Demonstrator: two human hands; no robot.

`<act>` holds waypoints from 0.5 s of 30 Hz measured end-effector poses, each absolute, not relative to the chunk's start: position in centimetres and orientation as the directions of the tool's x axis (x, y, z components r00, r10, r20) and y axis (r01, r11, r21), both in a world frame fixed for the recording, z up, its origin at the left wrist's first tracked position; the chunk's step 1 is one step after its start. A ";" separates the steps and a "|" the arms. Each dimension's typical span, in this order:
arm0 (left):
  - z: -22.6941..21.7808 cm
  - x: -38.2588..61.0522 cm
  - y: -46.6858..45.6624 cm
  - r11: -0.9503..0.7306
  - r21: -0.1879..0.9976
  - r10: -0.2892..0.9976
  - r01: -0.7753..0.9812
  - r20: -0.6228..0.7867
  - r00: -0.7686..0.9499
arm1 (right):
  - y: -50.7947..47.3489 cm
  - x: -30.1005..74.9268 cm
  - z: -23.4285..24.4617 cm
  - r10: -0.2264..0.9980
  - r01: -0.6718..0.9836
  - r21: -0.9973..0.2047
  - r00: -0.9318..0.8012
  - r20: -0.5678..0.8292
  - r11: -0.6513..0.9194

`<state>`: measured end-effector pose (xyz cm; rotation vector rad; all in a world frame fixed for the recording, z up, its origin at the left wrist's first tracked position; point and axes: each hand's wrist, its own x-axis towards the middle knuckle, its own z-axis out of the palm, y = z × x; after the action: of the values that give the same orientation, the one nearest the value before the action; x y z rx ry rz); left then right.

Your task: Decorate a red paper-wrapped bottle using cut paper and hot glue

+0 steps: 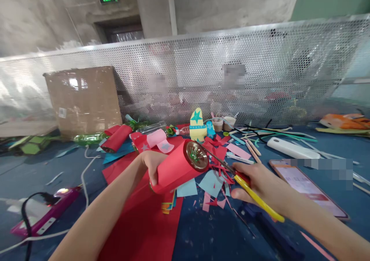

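Note:
My left hand (152,164) is wrapped round a bottle (177,170) covered in red paper, holding it tilted above the table. The bottle's clear green base (197,155) points up and to the right. Scissors (258,200) with yellow and red handles are in my right hand (261,179). Their blades reach left to the paper's edge at the base; whether they touch it I cannot tell. Below the bottle lies a large red paper sheet (138,230). Pale blue paper (212,182) and red and pink scraps are scattered between my hands.
A phone (312,189) and a white tool (291,147) lie to the right. At the left are a purple power strip (47,214) with cables and a cardboard sheet (83,103). Bottles, a yellow starred paper piece (197,117) and cups (229,122) stand before a perforated metal screen (187,72).

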<state>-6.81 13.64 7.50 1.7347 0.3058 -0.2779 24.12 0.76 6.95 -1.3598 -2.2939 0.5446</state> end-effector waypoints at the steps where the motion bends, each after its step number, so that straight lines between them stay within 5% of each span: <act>1: 7.4 -6.9 13.7 -0.176 0.917 0.040 0.358 -0.357 0.933 | 0.8 24.3 7.0 0.886 0.742 -0.492 -0.430 0.172 0.455; 10: 7.7 -6.4 13.1 -0.152 0.910 0.049 0.385 -0.382 0.923 | 1.0 24.8 7.1 0.834 0.848 -0.121 -0.467 0.294 0.517; 15: 7.2 -6.2 12.8 -0.069 0.959 0.402 0.274 -0.225 0.888 | 1.0 24.8 6.7 0.788 0.823 -0.067 -0.512 0.341 0.564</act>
<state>-6.18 12.77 7.19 1.6622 0.5282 0.1141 24.84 0.99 6.65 -1.3198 -2.4674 -0.1464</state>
